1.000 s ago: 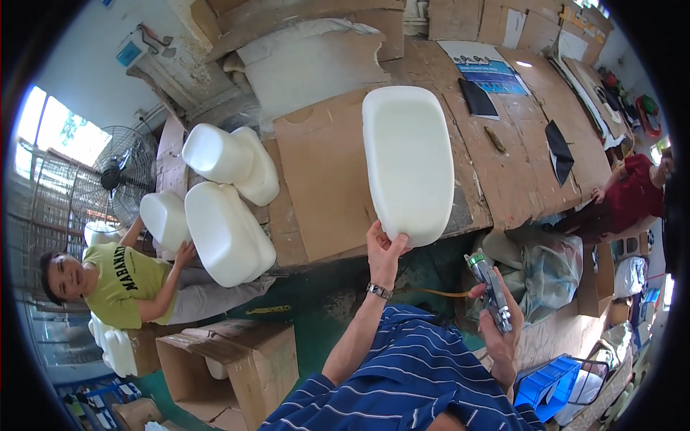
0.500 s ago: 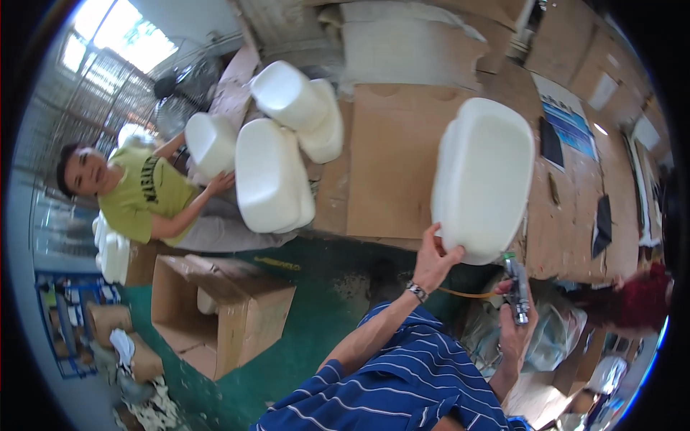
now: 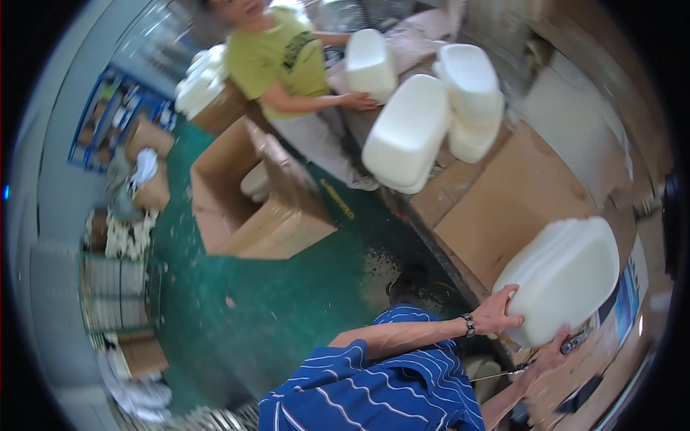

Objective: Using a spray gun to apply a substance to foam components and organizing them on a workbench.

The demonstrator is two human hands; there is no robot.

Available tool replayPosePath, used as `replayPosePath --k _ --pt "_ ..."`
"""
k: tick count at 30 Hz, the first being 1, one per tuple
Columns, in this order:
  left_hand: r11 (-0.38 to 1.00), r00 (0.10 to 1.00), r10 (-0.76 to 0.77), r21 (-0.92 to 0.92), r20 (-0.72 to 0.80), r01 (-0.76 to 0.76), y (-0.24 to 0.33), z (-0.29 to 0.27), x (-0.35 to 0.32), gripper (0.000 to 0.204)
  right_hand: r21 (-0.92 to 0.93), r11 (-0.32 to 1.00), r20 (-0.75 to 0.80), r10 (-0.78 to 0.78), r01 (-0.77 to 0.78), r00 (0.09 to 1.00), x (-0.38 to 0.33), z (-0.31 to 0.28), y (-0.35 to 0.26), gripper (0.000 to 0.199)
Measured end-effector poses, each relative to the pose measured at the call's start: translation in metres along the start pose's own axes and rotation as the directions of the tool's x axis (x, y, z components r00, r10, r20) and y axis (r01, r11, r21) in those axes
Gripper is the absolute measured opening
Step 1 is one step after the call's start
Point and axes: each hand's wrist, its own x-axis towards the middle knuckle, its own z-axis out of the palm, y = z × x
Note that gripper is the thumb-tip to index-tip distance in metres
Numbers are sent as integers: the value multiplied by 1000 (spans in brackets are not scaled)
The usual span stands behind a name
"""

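A stack of white plastic tubs [image 3: 557, 276] stands at the near end of the cardboard-covered bench, tilted in the view. My left hand [image 3: 499, 312] grips its near-left edge, thumb and fingers on either side of the rim. At the tubs' lower right side, my right hand [image 3: 548, 359] is closed around a silver air gun [image 3: 576, 340], its fingertips up against the tub wall. A thin hose [image 3: 496, 375] runs toward this hand. Part of the air gun is hidden by the fingers.
Across the bench, a co-worker in a yellow-green shirt [image 3: 284, 57] has hands at a white tub [image 3: 370, 65]. More white tubs [image 3: 406, 133] stand beside it. An open cardboard box [image 3: 287, 233] sits on the green floor, left of the bench. A flat cardboard sheet [image 3: 514, 205] covers the bench middle.
The view has swung left and turned, so everything sits rotated. My right hand with the air gun has moved up to the tubs' side. My left hand stays on the rim.
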Motion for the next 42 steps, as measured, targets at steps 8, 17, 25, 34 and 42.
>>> replayPosePath --k 8,17,25,34,42 --pt "997 984 60 -32 -169 -67 -11 21 -9 90 281 950 263 -212 135 941 -15 -17 -38 65" --pt "984 943 130 -77 -306 -161 -42 35 7 87 205 968 289 -203 147 936 -1 -9 -14 67" --pt "990 995 -21 -141 -95 8 5 20 -4 77 220 974 253 -10 -47 967 0 -11 -40 69" --pt "994 997 -42 -102 -72 34 -11 26 6 82 312 944 245 27 -105 969 -8 -16 -72 67" --pt "992 998 -40 -121 -45 34 -16 28 8 86 329 941 258 -13 -75 966 -12 -25 -101 65"
